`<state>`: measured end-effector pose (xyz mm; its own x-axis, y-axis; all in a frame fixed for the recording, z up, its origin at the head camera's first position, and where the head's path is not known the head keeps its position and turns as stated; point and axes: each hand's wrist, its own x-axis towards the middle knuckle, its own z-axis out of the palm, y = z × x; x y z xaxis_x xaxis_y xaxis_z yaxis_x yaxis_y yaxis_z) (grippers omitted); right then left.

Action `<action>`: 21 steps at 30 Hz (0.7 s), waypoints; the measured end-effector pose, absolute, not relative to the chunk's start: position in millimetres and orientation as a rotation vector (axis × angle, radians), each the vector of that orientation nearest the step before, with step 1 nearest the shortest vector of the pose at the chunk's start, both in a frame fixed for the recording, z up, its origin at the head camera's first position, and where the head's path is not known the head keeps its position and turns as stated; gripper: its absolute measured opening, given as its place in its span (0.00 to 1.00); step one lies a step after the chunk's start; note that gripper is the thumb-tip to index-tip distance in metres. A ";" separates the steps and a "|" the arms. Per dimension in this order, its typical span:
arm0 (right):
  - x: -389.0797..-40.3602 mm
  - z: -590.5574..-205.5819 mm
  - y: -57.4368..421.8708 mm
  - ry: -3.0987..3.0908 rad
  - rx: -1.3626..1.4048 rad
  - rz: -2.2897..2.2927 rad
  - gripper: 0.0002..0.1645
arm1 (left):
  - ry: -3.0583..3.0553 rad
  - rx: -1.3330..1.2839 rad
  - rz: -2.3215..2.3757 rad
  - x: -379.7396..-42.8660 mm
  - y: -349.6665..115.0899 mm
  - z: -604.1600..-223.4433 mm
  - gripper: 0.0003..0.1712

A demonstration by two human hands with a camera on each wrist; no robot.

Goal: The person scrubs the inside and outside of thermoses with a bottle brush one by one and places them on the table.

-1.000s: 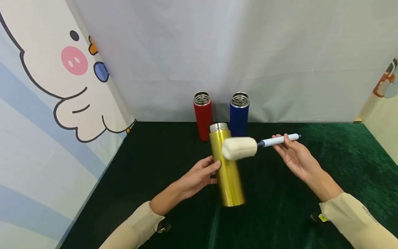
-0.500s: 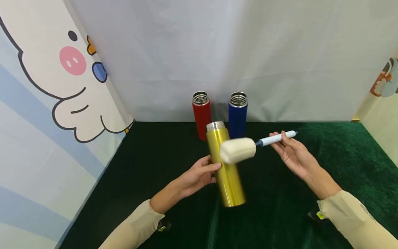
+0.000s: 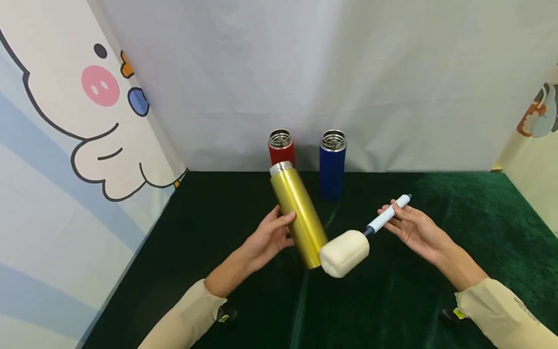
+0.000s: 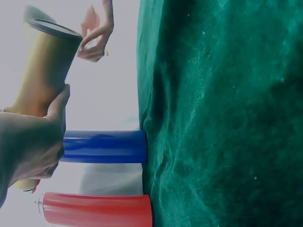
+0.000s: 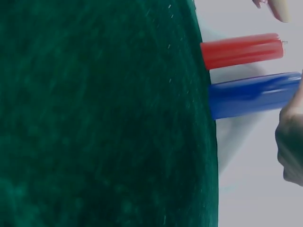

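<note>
My left hand (image 3: 270, 237) grips a yellow thermos bottle (image 3: 301, 215) round its middle, held up off the cloth and tilted with its capless steel mouth up and to the left. A sponge bottle brush (image 3: 346, 253) is in my right hand (image 3: 418, 232), its pale blue handle (image 3: 385, 216) pinched between thumb and fingers. The cream sponge head points down-left, by the yellow bottle's lower end; whether they touch I cannot tell. In the left wrist view the yellow bottle (image 4: 47, 71) shows its base. Only part of my right hand (image 5: 291, 142) appears in the right wrist view.
A red bottle (image 3: 281, 145), partly hidden by the yellow one, and a blue bottle (image 3: 332, 169) stand upright and capless at the back. Dark green cloth (image 3: 218, 218) covers the table. A white curtain (image 3: 244, 72) hangs behind, with a cartoon-printed one (image 3: 56, 194) at left.
The yellow bottle has shifted left and up and leans further over. The brush's sponge head has swung down from in front of the bottle's middle to beside its lower end.
</note>
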<state>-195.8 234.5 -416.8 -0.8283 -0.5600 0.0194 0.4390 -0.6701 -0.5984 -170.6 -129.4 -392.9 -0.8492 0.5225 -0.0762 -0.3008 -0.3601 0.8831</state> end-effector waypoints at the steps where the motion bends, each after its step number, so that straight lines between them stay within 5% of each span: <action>1: -195.9 -417.2 234.2 0.828 -0.280 -2.432 0.17 | 1.365 0.298 2.221 -170.8 -129.8 -393.3 0.23; 9: -208.8 -400.0 219.5 0.557 -0.070 -2.606 0.11 | 1.299 0.364 2.085 -165.7 -122.4 -403.5 0.24; 14: -208.4 -396.2 222.7 0.414 0.147 -2.693 0.18 | 1.333 0.385 2.033 -161.3 -122.2 -406.1 0.23; 21: -196.0 -420.2 238.9 0.606 -0.043 -2.486 0.13 | 1.365 0.304 2.096 -166.2 -131.5 -401.9 0.20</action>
